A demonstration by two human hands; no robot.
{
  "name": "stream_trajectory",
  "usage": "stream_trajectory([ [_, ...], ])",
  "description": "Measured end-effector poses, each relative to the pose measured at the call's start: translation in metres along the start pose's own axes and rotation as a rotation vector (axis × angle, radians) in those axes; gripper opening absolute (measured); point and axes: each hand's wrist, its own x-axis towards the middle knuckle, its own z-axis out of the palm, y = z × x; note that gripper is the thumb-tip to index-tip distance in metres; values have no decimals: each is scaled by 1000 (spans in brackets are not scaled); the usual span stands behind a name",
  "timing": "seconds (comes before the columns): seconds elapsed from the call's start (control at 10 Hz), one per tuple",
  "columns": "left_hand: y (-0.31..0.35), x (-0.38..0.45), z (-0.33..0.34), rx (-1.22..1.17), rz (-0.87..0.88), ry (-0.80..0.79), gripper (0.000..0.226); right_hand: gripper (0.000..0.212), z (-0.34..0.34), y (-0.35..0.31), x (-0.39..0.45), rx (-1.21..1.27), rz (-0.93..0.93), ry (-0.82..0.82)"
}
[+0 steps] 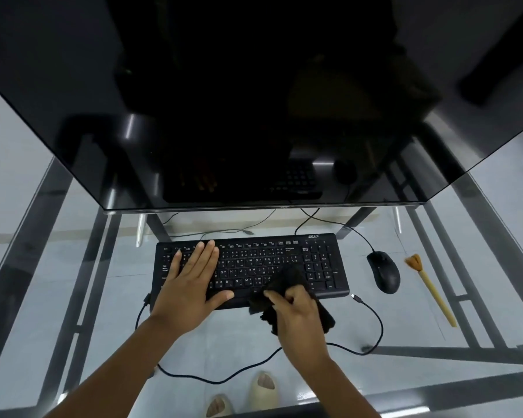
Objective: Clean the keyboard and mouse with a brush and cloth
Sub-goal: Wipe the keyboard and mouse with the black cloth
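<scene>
A black keyboard lies on the glass desk in front of me. My left hand rests flat on its left half, fingers spread, holding nothing. My right hand grips a dark cloth that lies over the keyboard's lower middle, near the space bar. A black mouse sits to the right of the keyboard. Further right lies a brush with a pale yellow handle and orange bristles, untouched.
A large dark monitor hangs over the far side of the glass desk. A loose black cable curls across the glass near the front edge. My feet in pale sandals show through the glass.
</scene>
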Motion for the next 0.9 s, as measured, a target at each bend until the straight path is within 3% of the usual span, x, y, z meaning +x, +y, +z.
stream_trajectory([
  [0.1,0,-1,0,-3,1,-2,89,38,-1,-20,1,16,-107,-4],
  [0.2,0,0,-1,7,3,-1,89,21,-13,0,-1,-61,-145,-96],
  [0.3,0,-1,0,11,-4,-4,89,9,-16,17,-6,-53,-85,-43],
  [0.5,0,0,0,12,1,-6,88,37,-6,-17,2,-2,-128,-79],
  [0.6,0,-1,-1,11,-1,-16,89,41,-19,-2,4,-46,-153,-50],
  [0.7,0,-1,-2,6,-4,-19,89,41,-20,-8,2,-51,-52,-55],
  [0.9,1,0,-4,-7,-6,-47,89,36,-23,-10,4,5,-87,-100],
])
